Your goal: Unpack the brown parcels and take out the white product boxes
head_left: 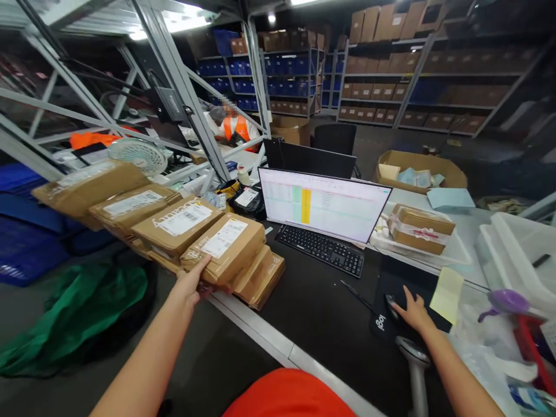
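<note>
Head view: oblong brown cardboard box (233, 255) bore white paper label (224, 237) just beyond grip; left hand (193, 284) grasped box's near corner, right hand (414, 313), loosely spread, touched rounded black mouse (391, 306).

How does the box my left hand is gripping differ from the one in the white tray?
The gripped box has a white label on top; the tray box has a pale wrap with red marks. The gripped box is in your left hand; the tray box sits untouched in the white tray. Both are brown.
</note>
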Motion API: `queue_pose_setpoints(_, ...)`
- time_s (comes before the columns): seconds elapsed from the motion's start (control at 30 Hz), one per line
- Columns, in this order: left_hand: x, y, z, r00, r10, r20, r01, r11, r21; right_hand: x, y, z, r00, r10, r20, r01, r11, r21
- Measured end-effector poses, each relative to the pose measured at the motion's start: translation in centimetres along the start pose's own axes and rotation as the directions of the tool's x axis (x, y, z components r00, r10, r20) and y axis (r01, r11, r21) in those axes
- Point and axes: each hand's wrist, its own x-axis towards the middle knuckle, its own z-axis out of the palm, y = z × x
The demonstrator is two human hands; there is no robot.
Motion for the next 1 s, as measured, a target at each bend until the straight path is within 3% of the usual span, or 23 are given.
queue_pose_setpoints(0.13, -0.6, 0.0, -1.3, 0.995, -0.099, -0.003, 0.098, 0.995, -0.033, 1.0, 1.4, 3.2, 0.992, -0.126, -0.026, 0.126, 0.992, 0.022)
queue_pose_setpoints(0.23, -1.9, -0.3, -1.5, 0.998, -0.068, 0.019, 0.069, 0.995, -0.076, 0.6, 1.9, 4.5, 0.979, -0.204, -0.033, 0.203, 0.979, -0.006)
queue_pose_setpoints(0.33, -3.7, -0.9, -1.3, 1.0, 0.028, 0.002, -0.028, 0.998, -0.064, -0.1, 2.1, 4.9, 0.954, -0.298, -0.043, 0.297, 0.954, -0.04)
queue_pose_setpoints(0.43, -5.7, -1.6, -1.2, 0.975, 0.224, -0.01, -0.224, 0.974, -0.024, -0.6, 2.2, 4.7, 0.922, -0.383, -0.06, 0.378, 0.922, -0.082)
queue_pose_setpoints(0.53, -7.7, -2.1, -1.7, 0.894, 0.448, -0.019, -0.447, 0.893, 0.045, -0.8, 2.1, 4.6, 0.909, -0.41, -0.071, 0.398, 0.907, -0.139)
queue_pose_setpoints(0.63, -10.1, -3.0, -2.5, 0.781, 0.623, 0.049, -0.613, 0.75, 0.247, -1.0, 2.0, 4.6, 0.904, -0.423, -0.063, 0.408, 0.897, -0.17)
queue_pose_setpoints(0.73, -12.6, -5.1, -2.5, 0.648, 0.716, 0.26, -0.74, 0.512, 0.435, -1.1, 1.8, 4.5, 0.913, -0.406, -0.043, 0.394, 0.903, -0.17)
queue_pose_setpoints(0.8, -13.9, -7.3, -1.8, 0.523, 0.737, 0.428, -0.836, 0.344, 0.428, -1.0, 1.8, 4.5, 0.919, -0.394, -0.033, 0.383, 0.908, -0.169)
queue_pose_setpoints(0.87, -14.5, -9.8, -0.6, 0.432, 0.713, 0.552, -0.893, 0.256, 0.37, -0.9, 1.9, 4.6, 0.915, -0.401, -0.036, 0.39, 0.905, -0.169)
queue_pose_setpoints(0.93, -14.5, -12.4, 0.6, 0.409, 0.654, 0.637, -0.911, 0.251, 0.327, -0.7, 2.1, 4.8, 0.906, -0.42, -0.045, 0.407, 0.897, -0.173)
queue_pose_setpoints(1.0, -13.9, -14.8, 1.5, 0.423, 0.577, 0.699, -0.906, 0.267, 0.328, -0.6, 2.4, 5.1, 0.9, -0.431, -0.058, 0.415, 0.891, -0.182)
